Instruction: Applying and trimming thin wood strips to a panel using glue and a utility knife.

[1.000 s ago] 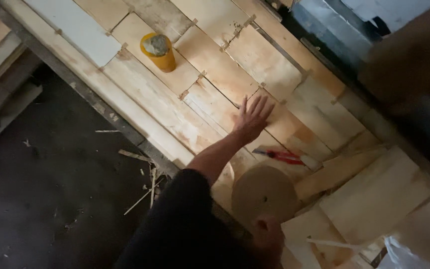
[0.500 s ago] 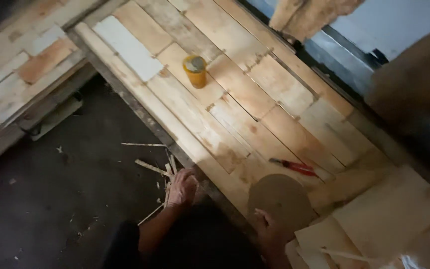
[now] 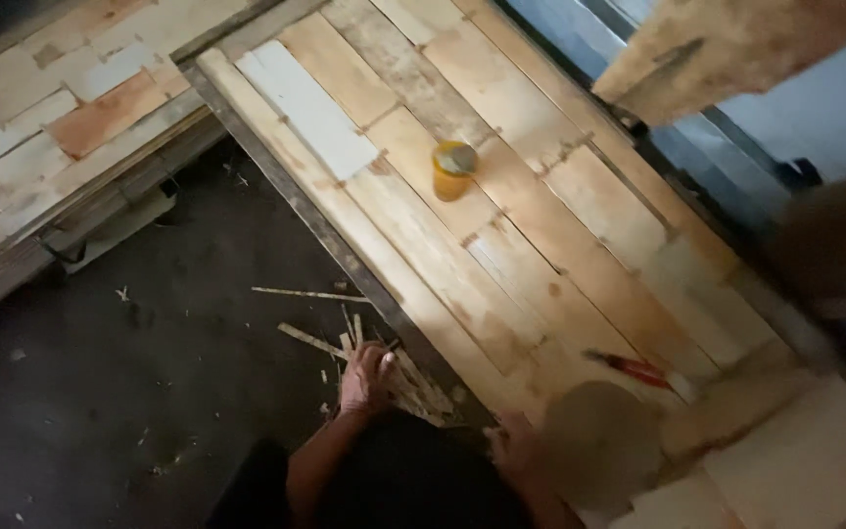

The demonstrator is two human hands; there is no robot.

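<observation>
1. Since the earlier frames, the left hand [image 3: 364, 377] has been brought down off the boards to the dark floor [image 3: 149, 392] at lower centre of the frame, where it is now laid among a scatter of thin wood splinters [image 3: 403, 377]; its fingers are curled over them, though a firm grasp cannot be confirmed.
2. Just right of it, the right hand [image 3: 513, 446] is seen resting at the near edge of the wooden panel [image 3: 540, 245], loosely bent; whether anything is held cannot be told.
3. A round, flat tan object [image 3: 599, 441] is found beside that hand, at lower right.
4. A little farther up, a red-handled tool [image 3: 634, 369] is left lying on the planks, untouched by either hand.
5. Near the middle of the frame, a yellow can [image 3: 453, 169] is stood upright on the panel, well apart from both hands.
6. At upper left, a second slatted panel [image 3: 51, 118] is seen lying beyond the floor.
7. From this shift it is judged that attention has been turned from the panel surface to the loose splinters on the floor.
</observation>
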